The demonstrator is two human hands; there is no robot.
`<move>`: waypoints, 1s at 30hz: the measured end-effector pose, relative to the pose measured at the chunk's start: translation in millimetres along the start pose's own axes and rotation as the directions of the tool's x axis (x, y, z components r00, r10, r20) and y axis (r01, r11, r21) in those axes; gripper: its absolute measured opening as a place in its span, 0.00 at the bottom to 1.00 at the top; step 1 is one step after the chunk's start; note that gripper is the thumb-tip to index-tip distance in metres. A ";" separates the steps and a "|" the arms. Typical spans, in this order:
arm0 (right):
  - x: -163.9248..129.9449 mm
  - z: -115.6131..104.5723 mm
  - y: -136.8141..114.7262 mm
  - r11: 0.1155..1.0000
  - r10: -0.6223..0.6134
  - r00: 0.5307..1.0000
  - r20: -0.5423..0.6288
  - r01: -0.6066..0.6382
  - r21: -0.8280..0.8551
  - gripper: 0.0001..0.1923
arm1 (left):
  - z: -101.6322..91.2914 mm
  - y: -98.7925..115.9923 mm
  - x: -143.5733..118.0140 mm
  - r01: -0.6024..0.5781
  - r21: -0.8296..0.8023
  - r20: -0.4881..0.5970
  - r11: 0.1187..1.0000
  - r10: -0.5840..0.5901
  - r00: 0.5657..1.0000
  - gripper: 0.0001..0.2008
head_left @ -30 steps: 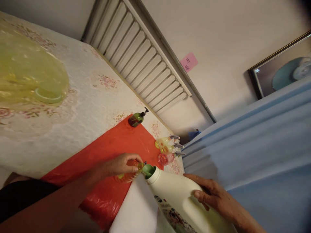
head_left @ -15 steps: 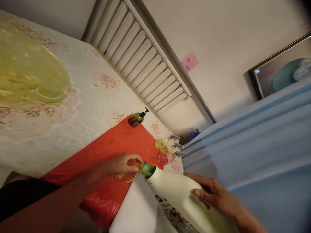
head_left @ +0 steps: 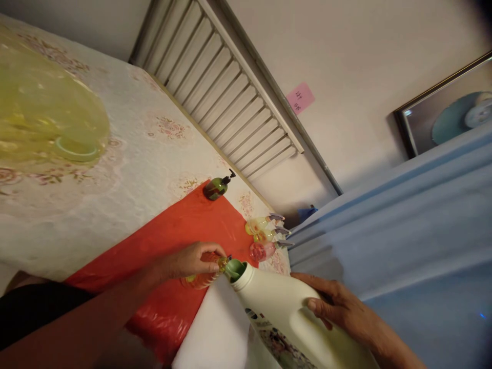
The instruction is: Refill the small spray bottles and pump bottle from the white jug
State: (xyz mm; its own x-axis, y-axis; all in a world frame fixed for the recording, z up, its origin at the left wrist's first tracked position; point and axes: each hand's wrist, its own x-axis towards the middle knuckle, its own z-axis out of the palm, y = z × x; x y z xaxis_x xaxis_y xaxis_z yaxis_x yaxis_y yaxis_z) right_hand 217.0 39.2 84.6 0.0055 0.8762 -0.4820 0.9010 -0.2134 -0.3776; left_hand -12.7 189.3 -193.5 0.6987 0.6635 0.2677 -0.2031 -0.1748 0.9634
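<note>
My right hand grips the handle of a large white jug that is tilted, its green spout touching the neck of a small orange-tinted bottle. My left hand is closed around that small bottle and holds it on the red plastic sheet. Whether liquid flows between them cannot be seen.
Three small spray bottles stand near the table's corner and a green pump bottle at the red sheet's far edge. A yellow translucent basin sits on the floral tablecloth. Blue fabric hangs at right; a slatted vent lines the wall.
</note>
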 end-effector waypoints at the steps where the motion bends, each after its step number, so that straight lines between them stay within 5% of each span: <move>1: 0.0 -0.1 -0.1 1.000 0.002 1.000 -0.001 -0.002 -0.003 0.35 | 0.1 0.3 -0.1 0.000 -0.001 0.000 1.000 0.000 1.000 0.14; 30: 3.1 -2.6 -7.1 0.999 0.033 0.999 0.016 -0.033 0.002 0.36 | 0.7 0.9 -0.2 -0.004 -0.020 0.001 1.000 0.004 1.000 0.14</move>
State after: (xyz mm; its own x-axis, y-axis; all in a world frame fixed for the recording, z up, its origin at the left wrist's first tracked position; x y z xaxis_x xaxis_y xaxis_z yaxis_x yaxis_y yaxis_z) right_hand 211.7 44.5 87.8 0.0282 0.8614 -0.5072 0.8995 -0.2432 -0.3631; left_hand -12.5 188.5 -192.7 0.6985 0.6620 0.2719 -0.2200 -0.1629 0.9618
